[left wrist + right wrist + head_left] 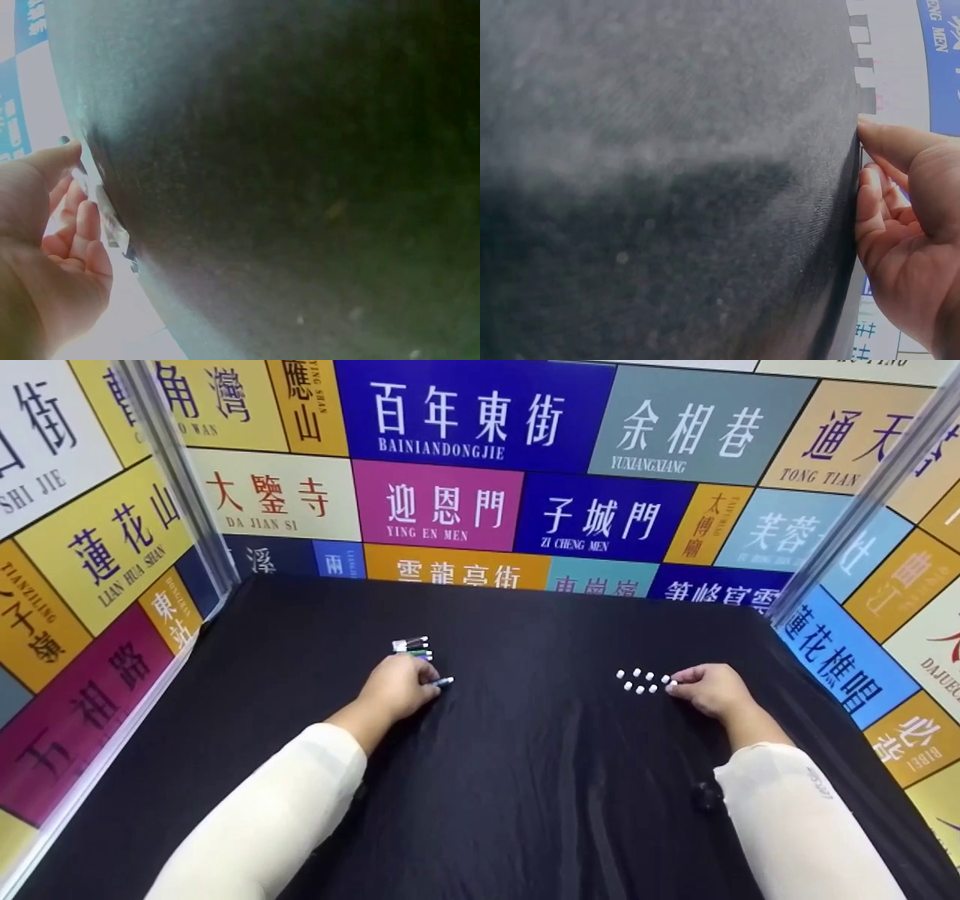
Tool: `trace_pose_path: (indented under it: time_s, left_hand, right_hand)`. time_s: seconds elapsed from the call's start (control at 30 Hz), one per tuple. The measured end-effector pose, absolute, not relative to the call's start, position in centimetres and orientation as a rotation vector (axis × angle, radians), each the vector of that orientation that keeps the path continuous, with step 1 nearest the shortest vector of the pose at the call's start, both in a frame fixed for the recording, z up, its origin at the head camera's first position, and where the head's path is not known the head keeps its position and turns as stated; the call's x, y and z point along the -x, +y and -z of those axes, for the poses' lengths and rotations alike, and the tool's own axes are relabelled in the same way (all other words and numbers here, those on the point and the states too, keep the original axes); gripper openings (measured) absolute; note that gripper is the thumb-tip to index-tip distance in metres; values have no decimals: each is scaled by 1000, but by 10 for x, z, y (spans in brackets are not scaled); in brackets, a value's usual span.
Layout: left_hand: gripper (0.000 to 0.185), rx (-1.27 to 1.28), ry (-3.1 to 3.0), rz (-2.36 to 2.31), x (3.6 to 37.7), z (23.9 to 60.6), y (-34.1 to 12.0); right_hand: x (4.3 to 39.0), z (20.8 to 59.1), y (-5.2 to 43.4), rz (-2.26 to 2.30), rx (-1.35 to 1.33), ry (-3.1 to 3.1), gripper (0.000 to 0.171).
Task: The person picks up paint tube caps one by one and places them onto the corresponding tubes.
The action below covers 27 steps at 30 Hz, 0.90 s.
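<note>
My left hand (401, 686) pinches a slim dark tube with a white end (444, 682) between thumb and forefinger, low over the black cloth. Just beyond its knuckles lie several similar slim sticks (415, 643) with white ends, partly hidden by the hand. At the right, my right hand (709, 690) has thumb and forefinger closed on a small white cylinder (673, 683) at the near end of a group. Several more white pieces (639, 689) stand in two short rows to its left. In the right wrist view the thumb (889, 139) covers the pinched piece.
Black cloth (510, 780) with soft folds covers the table. Panels with coloured street-name signs (439, 506) rise behind and at both sides, with clear upright posts (187, 487) at the corners. A small dark object (706, 795) sits beside the right sleeve.
</note>
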<state>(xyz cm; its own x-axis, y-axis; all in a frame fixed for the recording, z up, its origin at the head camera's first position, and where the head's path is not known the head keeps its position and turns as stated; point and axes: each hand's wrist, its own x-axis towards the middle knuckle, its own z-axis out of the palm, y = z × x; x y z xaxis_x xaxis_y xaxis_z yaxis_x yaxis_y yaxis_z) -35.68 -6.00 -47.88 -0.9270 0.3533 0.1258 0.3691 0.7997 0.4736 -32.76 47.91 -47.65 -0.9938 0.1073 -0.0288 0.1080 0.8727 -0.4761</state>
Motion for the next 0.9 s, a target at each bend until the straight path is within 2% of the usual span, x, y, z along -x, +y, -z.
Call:
trace_pose_path:
  time_s: [0.37, 0.9]
  left_hand:
    - [13, 558, -2952, 869, 358, 478, -60]
    - [14, 549, -2832, 975, 359, 467, -55]
  right_hand:
    - [325, 478, 484, 800, -159, 3090, 31]
    - [326, 459, 467, 1246, -253, 3005, 44]
